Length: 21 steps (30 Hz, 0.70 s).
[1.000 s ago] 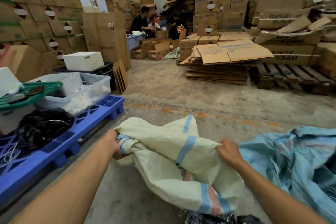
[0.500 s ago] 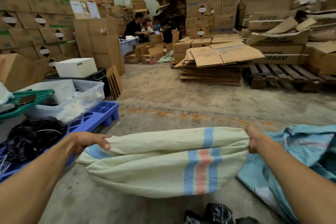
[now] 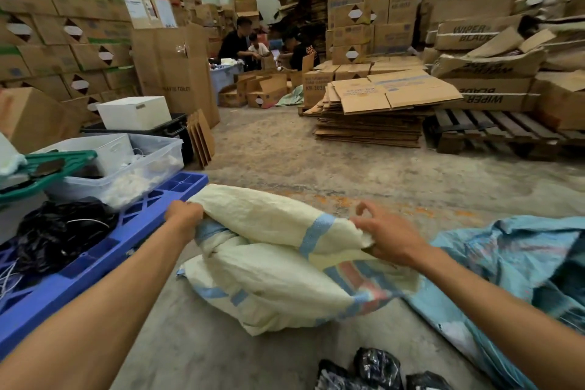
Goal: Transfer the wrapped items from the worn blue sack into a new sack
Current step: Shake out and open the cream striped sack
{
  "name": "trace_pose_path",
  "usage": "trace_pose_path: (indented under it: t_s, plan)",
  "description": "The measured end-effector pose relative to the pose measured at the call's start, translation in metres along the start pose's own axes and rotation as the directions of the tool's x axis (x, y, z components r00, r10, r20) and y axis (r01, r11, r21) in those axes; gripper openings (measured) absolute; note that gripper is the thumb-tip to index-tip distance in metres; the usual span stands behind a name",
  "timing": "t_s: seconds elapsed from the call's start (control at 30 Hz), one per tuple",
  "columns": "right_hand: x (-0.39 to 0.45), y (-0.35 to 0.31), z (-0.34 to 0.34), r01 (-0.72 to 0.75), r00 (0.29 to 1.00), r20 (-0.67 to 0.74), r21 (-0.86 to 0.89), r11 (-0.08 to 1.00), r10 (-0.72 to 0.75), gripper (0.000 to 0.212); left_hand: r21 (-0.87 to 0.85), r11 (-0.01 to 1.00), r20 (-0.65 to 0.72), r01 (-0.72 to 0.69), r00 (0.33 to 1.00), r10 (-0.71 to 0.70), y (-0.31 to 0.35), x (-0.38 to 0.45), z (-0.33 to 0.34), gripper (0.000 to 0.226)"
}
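Note:
A pale yellow woven sack [image 3: 272, 266] with blue and pink stripes hangs crumpled between my hands, its lower part resting on the concrete floor. My left hand [image 3: 183, 215] grips its left edge. My right hand [image 3: 384, 233] pinches the upper right edge, some fingers lifted. The worn blue sack [image 3: 506, 269] lies spread on the floor to the right, partly under the yellow sack's corner. Black plastic-wrapped items [image 3: 376, 370] lie on the floor at the bottom edge.
A blue plastic pallet [image 3: 104, 263] at the left carries clear bins [image 3: 133, 168] and black bags [image 3: 63, 231]. Flattened cartons [image 3: 380, 111] and a wooden pallet [image 3: 500, 133] lie ahead; box stacks line the walls. People sit working at the back [image 3: 253, 47].
The yellow sack was stretched flat between my hands half a second ago; my hands have come closer together and the sack now sags, folded, onto the floor.

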State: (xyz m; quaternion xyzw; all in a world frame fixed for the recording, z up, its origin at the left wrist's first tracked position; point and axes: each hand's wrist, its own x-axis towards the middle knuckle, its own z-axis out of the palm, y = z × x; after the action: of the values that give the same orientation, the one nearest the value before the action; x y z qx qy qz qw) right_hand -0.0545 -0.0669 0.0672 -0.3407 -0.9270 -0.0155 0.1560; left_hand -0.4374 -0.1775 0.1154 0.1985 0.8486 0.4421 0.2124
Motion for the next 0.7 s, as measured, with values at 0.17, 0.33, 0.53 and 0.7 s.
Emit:
trace_pose_path:
  t_s: [0.17, 0.33, 0.53, 0.7]
  plan:
    - [0.003, -0.025, 0.01, -0.287, 0.939, -0.229, -0.116, 0.951, 0.255, 0.023, -0.655, 0.657, 0.233, 0.373, 0.927, -0.294, 0.007, -0.015, 0.016, 0.039]
    - [0.027, -0.007, -0.028, -0.555, 0.595, 0.53, 0.815, -0.169, 0.604, 0.021, -0.377, 0.888, 0.466, 0.263, 0.882, -0.063, 0.002, -0.042, -0.001, 0.011]
    - [0.007, 0.034, -0.059, -0.525, 0.696, 0.636, 0.767, -0.368, 0.334, 0.03, -0.25, 0.956, 0.73, 0.155, 0.679, 0.081, -0.01, -0.008, -0.057, 0.067]
    - [-0.017, 0.061, -0.073, -0.653, 0.737, 0.659, 0.751, -0.091, 0.149, 0.072, 0.192, 0.916, 0.852, -0.353, 0.523, 0.023, 0.021, -0.002, -0.083, 0.08]
